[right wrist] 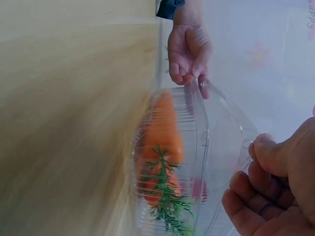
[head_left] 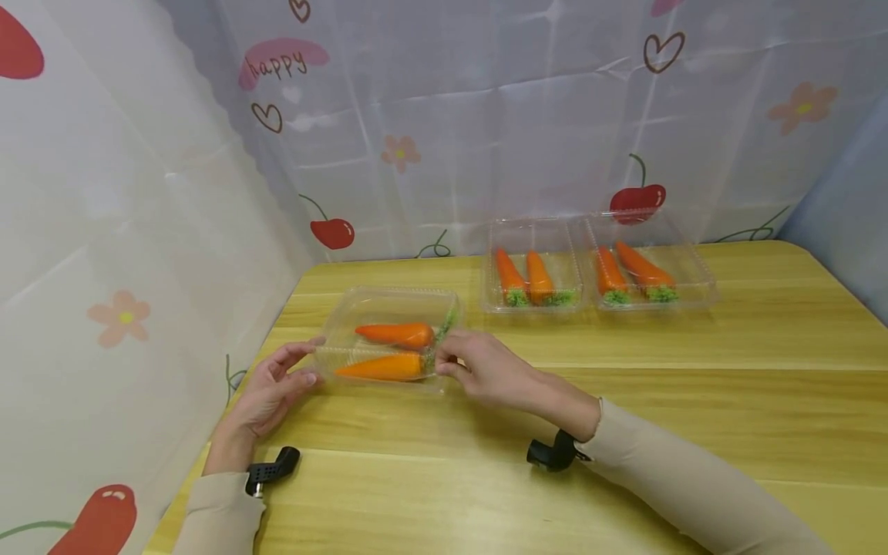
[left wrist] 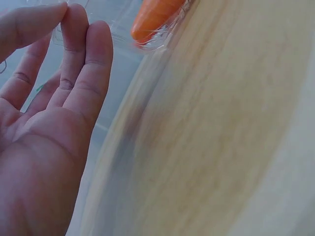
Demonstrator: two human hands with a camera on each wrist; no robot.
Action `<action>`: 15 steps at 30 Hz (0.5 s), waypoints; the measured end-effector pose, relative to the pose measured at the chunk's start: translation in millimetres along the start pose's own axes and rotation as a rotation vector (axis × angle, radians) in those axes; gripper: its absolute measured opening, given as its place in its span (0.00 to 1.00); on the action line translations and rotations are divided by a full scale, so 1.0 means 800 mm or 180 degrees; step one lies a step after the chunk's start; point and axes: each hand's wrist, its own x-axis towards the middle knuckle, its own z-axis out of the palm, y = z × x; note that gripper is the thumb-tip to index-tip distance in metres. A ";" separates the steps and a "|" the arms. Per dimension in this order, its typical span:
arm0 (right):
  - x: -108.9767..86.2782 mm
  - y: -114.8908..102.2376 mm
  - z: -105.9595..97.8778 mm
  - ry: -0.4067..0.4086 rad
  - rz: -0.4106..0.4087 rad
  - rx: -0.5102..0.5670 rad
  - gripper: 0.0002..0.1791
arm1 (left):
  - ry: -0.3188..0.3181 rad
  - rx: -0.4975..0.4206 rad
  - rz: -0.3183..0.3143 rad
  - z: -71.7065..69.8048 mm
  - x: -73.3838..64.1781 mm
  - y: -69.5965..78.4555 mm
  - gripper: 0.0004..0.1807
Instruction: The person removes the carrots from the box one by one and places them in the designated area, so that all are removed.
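Observation:
A clear plastic clamshell box (head_left: 405,291) rests on the table at the left, with two toy carrots (head_left: 395,334) lying in it, their green tops to the right. My left hand (head_left: 270,389) pinches the box's left edge between thumb and fingers. At the opposite end, my right hand (head_left: 492,374) pinches the edge of the lid (right wrist: 224,142). In the right wrist view the lid stands partly apart from the base along the near-hand side. Green carrot leaves (right wrist: 165,194) show through the ribbed wall there.
Two more clear boxes, a left one (head_left: 533,223) and a right one (head_left: 683,231), stand at the back of the wooden table (head_left: 388,478), each holding two carrots. A printed curtain (head_left: 458,139) hangs behind and along the left side.

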 end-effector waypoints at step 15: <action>0.019 -0.009 -0.035 0.0133 -0.0401 -0.0350 0.04 | -0.0019 0.0210 0.0145 -0.003 0.002 -0.004 0.32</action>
